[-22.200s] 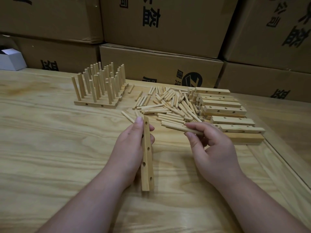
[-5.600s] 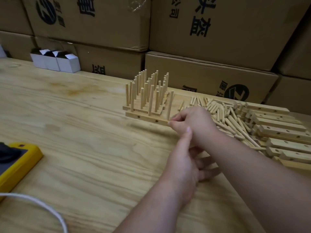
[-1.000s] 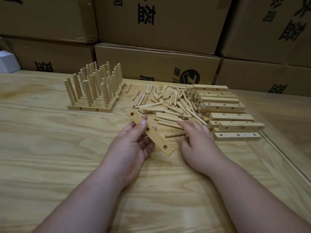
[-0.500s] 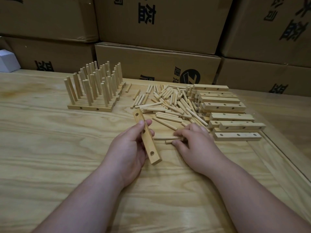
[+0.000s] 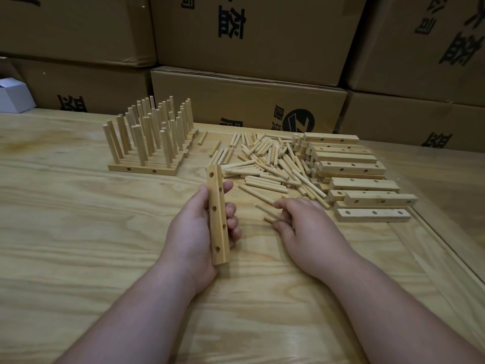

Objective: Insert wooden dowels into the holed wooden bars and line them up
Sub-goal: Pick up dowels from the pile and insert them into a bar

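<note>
My left hand (image 5: 195, 232) grips a holed wooden bar (image 5: 217, 216), held nearly upright with its row of holes facing me. My right hand (image 5: 305, 224) lies low on the table just to the right, its fingers pinched on a couple of loose dowels (image 5: 266, 212) at the near edge of the dowel pile (image 5: 267, 164). Several finished bars with upright dowels (image 5: 149, 143) stand lined up at the back left. A stack of empty holed bars (image 5: 359, 177) lies at the right of the pile.
The wooden table (image 5: 78, 232) has a raised rim along its right side (image 5: 446, 245). Stacked cardboard boxes (image 5: 246, 106) wall off the far edge. A small white box (image 5: 14, 97) sits at the far left.
My left hand has swung the bar from a slant across the table to nearly upright. My right hand has drawn a couple of dowels out of the pile's near edge.
</note>
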`<state>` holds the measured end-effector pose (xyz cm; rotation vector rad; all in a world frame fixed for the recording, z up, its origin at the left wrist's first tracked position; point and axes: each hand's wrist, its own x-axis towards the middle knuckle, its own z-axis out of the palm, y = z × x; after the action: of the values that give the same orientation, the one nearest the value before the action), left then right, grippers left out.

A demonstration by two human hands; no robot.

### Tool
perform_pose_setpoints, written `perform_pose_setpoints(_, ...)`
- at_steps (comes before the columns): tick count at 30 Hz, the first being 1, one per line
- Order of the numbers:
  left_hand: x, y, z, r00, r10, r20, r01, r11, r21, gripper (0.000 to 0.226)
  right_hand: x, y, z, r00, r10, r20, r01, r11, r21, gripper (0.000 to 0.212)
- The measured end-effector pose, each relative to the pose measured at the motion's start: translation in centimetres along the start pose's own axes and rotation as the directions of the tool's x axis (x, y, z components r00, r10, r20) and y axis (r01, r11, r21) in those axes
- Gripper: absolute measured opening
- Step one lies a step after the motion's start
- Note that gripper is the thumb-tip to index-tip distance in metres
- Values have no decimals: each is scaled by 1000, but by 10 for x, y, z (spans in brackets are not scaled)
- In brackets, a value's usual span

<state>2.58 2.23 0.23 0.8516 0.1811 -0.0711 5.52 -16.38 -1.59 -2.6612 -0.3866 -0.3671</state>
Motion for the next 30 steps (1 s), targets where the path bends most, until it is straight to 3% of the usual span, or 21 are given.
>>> perform_pose_setpoints(10, -4, -2, 3, 999, 20, -33, -18, 997, 69, 31, 0, 1, 1, 998, 6, -70, -7, 1000, -6, 11)
perform_pose_setpoints(15, -3, -4, 1, 997, 74, -19, -71, 993, 99, 10, 0, -1, -1, 980, 10, -200, -5, 1000, 29, 10)
perform_pose_setpoints(19, -2, -4, -1, 996, 88, 2, -88, 989, 116, 29, -1, 0, -3, 971, 2, -240, 11, 999, 50, 12)
perform_pose_setpoints(24, -1, -3, -1, 999, 37, 32, -39, 997, 71, 44, 0, 0, -2, 982, -1, -190, 24, 992, 120, 14)
perform_pose_setpoints(27, -2, -2, -2, 997, -15, 81, 16, 1000, -13, 60, 0, -2, -5, 959, -11, -283, 63, 983, 175, 17)
perform_pose_setpoints(30, -4, -1, -2, 989, -39, 144, 38, 999, 11, 68, -3, -8, -12, 926, -60, -373, 164, 953, 253, 17)
